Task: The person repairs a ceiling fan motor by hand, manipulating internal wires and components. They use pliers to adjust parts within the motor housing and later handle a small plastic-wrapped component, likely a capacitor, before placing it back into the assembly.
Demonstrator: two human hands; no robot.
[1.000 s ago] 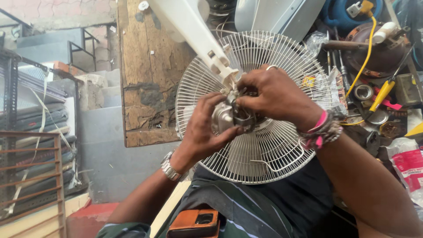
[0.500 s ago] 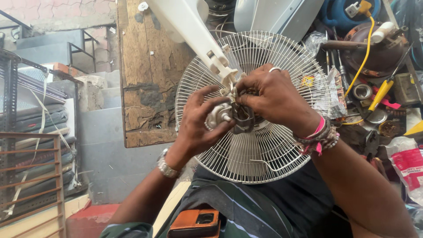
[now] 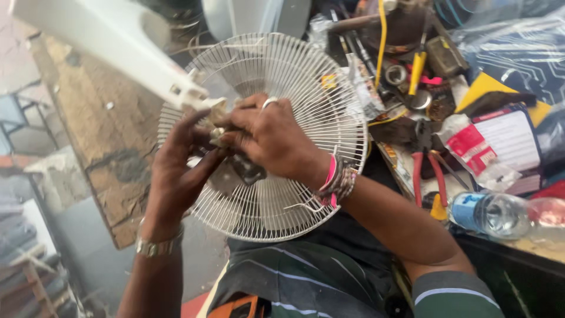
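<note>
While the head camera is looking down, both hands are meeting at the hub of a white wire fan guard, which is lying tilted over the person's lap, left of the cluttered tabletop. The left hand is cupping the small motor part from below, fingers half curled. The right hand is closing over it from above, fingers pinching something I cannot make out. This looks like work at the hub; a steady grip seems called for. Right of the guard, red-handled pliers are lying, and a clear bottle, contents unclear.
</note>
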